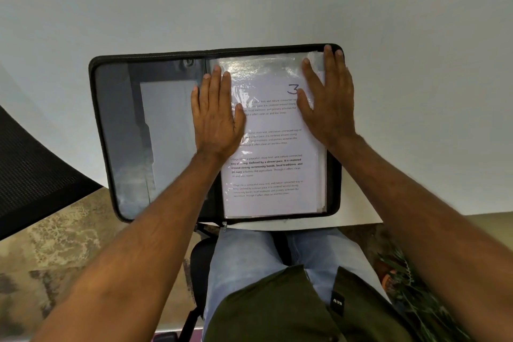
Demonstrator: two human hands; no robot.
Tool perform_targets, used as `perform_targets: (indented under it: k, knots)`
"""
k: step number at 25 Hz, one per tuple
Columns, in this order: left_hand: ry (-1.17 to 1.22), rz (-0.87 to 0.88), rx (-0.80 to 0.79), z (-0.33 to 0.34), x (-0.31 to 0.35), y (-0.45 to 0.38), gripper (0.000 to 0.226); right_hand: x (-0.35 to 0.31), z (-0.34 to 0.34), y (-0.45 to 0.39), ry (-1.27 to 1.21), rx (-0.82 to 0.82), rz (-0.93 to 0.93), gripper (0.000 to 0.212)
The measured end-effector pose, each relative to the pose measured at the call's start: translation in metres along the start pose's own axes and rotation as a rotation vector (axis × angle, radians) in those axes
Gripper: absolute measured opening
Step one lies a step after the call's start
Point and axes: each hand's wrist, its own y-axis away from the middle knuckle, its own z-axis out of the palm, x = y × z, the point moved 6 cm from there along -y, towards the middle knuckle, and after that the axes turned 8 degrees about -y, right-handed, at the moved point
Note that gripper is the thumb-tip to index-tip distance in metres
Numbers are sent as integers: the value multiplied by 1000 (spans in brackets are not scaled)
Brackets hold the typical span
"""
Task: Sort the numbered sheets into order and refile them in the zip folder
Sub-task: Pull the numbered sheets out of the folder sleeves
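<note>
Glossy sleeve glare on sheet 3 (273, 147) — text part-hidden under both flat hands.

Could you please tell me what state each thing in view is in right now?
Folder: unzipped, lying open flat on the table.
Sheet 3: on top of the stack in the right half, under a clear sleeve.
Left pocket: holds a pale sheet.
Left hand: open, flat on the sleeve by the spine.
Right hand: open, flat on the sleeve's right edge.
</note>
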Motion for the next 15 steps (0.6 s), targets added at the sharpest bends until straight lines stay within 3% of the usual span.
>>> perform_targets:
  k: [8,15]
  knots:
    - [61,23,-20,-2,0,0,66,-25,-15,5,-68,91,81,36]
    - [182,74,-54,-33,-7,-23,69,-44,-30,14,-455,131,265,33]
